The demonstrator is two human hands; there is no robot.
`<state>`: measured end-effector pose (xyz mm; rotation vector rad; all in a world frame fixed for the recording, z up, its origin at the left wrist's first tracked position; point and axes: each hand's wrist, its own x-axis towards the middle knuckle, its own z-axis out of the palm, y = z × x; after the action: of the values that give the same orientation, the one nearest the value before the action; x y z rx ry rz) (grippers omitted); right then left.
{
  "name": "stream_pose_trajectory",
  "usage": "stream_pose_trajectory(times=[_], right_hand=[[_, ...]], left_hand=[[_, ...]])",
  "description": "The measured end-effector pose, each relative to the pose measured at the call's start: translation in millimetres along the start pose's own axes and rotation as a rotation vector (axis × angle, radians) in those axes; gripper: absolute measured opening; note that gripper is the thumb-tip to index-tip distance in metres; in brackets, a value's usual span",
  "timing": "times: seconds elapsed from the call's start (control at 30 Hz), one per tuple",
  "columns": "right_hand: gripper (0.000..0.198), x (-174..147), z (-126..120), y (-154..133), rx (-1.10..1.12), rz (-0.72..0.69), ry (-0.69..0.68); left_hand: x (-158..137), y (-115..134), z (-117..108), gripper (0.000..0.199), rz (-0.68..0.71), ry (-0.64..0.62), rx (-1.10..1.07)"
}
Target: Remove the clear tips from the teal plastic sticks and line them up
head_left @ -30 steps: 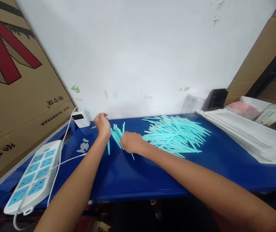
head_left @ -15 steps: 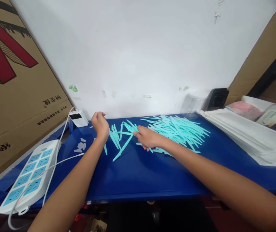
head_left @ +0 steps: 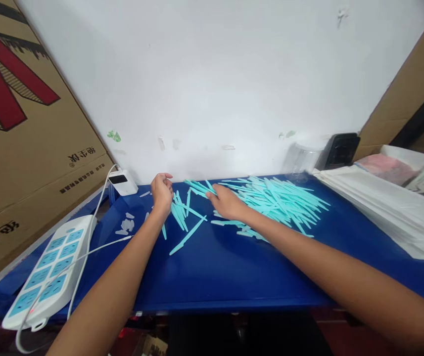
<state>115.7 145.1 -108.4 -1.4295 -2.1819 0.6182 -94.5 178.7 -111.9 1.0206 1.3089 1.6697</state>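
My right hand (head_left: 226,201) is closed on a small bunch of slim turquoise eyebrow razors (head_left: 199,186), their ends sticking out to the left. Under and beyond that hand spreads a big heap of the same razors (head_left: 276,200). My left hand (head_left: 163,192) is held on edge at the left, fingers curled in; whatever it may hold is hidden. Close by its right side, a few razors (head_left: 179,213) lie roughly side by side on the blue table (head_left: 212,277). One single razor (head_left: 187,238) lies slantwise nearer the front.
Small clear plastic pieces (head_left: 125,225) lie left of my left arm. A white power strip (head_left: 44,277) with cables and a small white device (head_left: 123,183) are at the left. White sheets or bags (head_left: 378,207), a clear container (head_left: 304,158) and a black object (head_left: 341,151) stand right.
My right hand has lifted slightly with the bunch of razors, now drawn together and pointing left. One razor has come away onto the table. My left hand has shifted a little right.
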Motion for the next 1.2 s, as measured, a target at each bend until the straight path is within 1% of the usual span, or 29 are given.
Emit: stream_pose_trajectory(times=[0.1,0.2,0.23,0.3,0.33,0.37,0.43,0.5,0.57,0.67,0.7,0.77,0.83,0.97,1.1,1.2], right_hand=[[0.029,-12.5,-26.6,13.5,0.065,-0.061,0.021],[0.039,-29.6,-55.9,36.9,0.128,-0.115,0.027],[0.041,-34.7,-63.7,46.5,0.186,-0.127,0.035],[0.043,-43.0,-73.9,66.5,0.265,-0.102,0.061],[0.044,-46.1,-76.4,75.8,0.32,-0.084,0.06],[0.045,-48.7,-77.2,84.0,0.379,-0.059,0.063],[0.047,-52.6,-75.8,95.7,0.474,-0.02,0.08],[0.049,-55.7,-73.0,100.2,0.528,-0.016,0.063],[0.05,-58.5,-71.1,99.3,0.548,-0.03,0.021],[0.05,-62.5,-70.3,94.1,0.529,-0.026,-0.002],[0.05,-63.7,-70.2,92.4,0.52,-0.022,-0.008],[0.05,-65.8,-69.8,89.6,0.507,-0.009,-0.033],[0.05,-67.3,-69.0,87.5,0.496,-0.002,-0.054],[0.05,-68.4,-67.8,85.2,0.471,-0.009,-0.048],[0.051,-68.2,-67.7,83.8,0.496,0.008,-0.038],[0.051,-68.1,-68.4,83.9,0.5,0.018,-0.019]], left_hand=[[-8.7,1.7,5.5,0.018,-0.116,-0.187,-0.071],[-24.3,2.5,13.8,0.035,-0.247,-0.453,-0.115],[-30.4,2.7,16.8,0.039,-0.279,-0.548,-0.131],[-42.5,2.8,22.6,0.045,-0.305,-0.718,-0.132],[-48.0,2.5,25.3,0.047,-0.296,-0.772,-0.107],[-53.0,1.8,27.8,0.048,-0.276,-0.801,-0.067],[-60.8,-1.1,32.2,0.046,-0.239,-0.832,0.022],[-66.0,-5.7,36.1,0.041,-0.223,-0.835,0.098],[-69.0,-10.3,39.0,0.041,-0.177,-0.789,0.19],[-71.4,-13.6,41.7,0.045,-0.037,-0.685,0.319],[-71.9,-13.5,42.2,0.045,0.002,-0.666,0.339],[-72.7,-12.4,42.7,0.042,0.034,-0.66,0.342],[-73.4,-11.7,43.1,0.04,0.033,-0.672,0.32],[-73.1,-15.0,43.9,0.034,-0.038,-0.716,0.221],[-70.7,-18.3,43.7,0.034,-0.088,-0.75,0.146],[-69.4,-17.2,42.3,0.037,-0.076,-0.767,0.141]])
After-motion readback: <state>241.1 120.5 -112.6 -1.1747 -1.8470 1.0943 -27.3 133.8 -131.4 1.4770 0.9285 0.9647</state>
